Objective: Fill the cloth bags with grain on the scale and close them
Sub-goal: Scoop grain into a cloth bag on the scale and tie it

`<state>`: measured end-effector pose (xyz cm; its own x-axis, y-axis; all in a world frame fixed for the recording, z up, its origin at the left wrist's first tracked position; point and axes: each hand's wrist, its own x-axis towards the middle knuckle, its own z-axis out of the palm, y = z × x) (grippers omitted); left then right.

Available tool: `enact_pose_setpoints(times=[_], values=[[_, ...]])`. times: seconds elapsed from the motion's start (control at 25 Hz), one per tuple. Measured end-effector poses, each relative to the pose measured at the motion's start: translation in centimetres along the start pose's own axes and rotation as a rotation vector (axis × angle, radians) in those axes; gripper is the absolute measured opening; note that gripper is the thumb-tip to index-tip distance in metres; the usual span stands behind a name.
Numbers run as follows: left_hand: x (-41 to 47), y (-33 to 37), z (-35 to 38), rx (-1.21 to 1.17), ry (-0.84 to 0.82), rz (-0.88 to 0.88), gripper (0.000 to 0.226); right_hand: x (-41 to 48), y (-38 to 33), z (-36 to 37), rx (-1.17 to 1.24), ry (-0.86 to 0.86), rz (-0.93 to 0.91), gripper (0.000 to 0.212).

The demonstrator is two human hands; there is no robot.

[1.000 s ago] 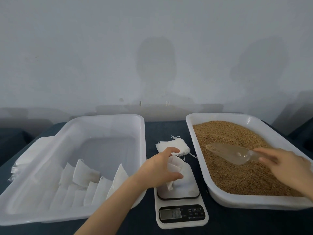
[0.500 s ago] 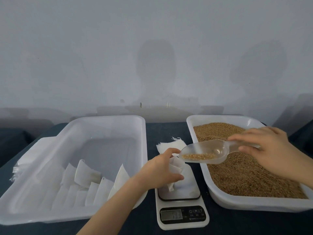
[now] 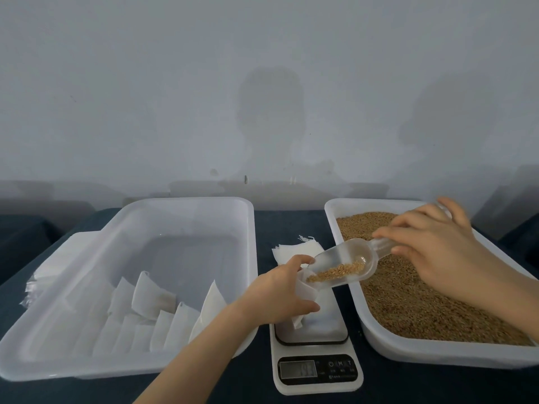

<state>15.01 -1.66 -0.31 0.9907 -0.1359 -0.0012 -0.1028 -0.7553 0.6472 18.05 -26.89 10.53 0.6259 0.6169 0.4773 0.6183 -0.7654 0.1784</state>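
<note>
Cloth bag [image 3: 306, 290]: standing on the digital scale [image 3: 320, 326], mouth turned up toward the scoop.
Left hand [image 3: 278, 294]: gripping the bag, fingers and thumb curling round its upper part and keeping it upright.
Right hand [image 3: 431, 252]: pinching the handle of the clear plastic scoop [image 3: 339, 268] and tipping it leftward.
Scoop load: a small heap of grain is sliding toward the lip, which is sitting at the bag's mouth.
Grain tray [image 3: 437, 354]: lying just right of the scale, holding plenty of grain [image 3: 423, 304].
Scale display [image 3: 298, 369]: showing digits too blurred to read.
Done so far: a row of white bags [image 3: 151, 301] is leaning inside the white tub [image 3: 116, 372] on the left; whether they are filled and closed cannot be told.
Left to do: this bag appears to be at the filling step, with closing to follow; a stack of empty bags [image 3: 294, 250] is waiting behind the scale.
</note>
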Motion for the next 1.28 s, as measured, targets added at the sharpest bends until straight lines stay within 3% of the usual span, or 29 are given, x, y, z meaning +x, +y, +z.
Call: enact_pose_setpoints(times=[0.24,0.52,0.6,0.68,0.8,0.88,1.16,1.28], values=[[0.0,0.1,0.0,0.002,0.017,-0.002,0.076,1.4,-1.4,-0.8,-0.169,0.116,-0.19,0.057],[-0.1,0.1,-0.1,-0.012,0.042,-0.005,0.072,0.2,-2.2,-1.2,-0.284,0.237,-0.321,0.05],[-0.2,0.2,-0.2,-0.004,0.037,-0.012,0.07,-0.7,-1.1,-0.8,-0.255,0.261,-0.22,0.05],[-0.2,0.4,-0.2,0.028,0.023,-0.013,0.069,-1.8,0.6,0.3,-0.175,0.238,0.037,0.048],[-0.3,0.6,-0.4,0.02,-0.008,-0.008,0.066,-3.7,3.3,3.3,-0.018,0.021,0.462,0.033],[-0.5,0.7,-0.5,0.003,-0.019,0.0,0.063,-4.7,4.6,5.4,0.124,-0.14,0.62,0.027],[-0.6,1.0,-0.7,0.023,-0.032,0.007,0.051,-4.9,4.8,8.5,0.115,-0.325,0.757,0.014],[-0.7,1.0,-0.8,0.018,-0.038,0.007,0.05,-4.5,4.1,8.6,0.03,-0.374,0.776,0.023]])
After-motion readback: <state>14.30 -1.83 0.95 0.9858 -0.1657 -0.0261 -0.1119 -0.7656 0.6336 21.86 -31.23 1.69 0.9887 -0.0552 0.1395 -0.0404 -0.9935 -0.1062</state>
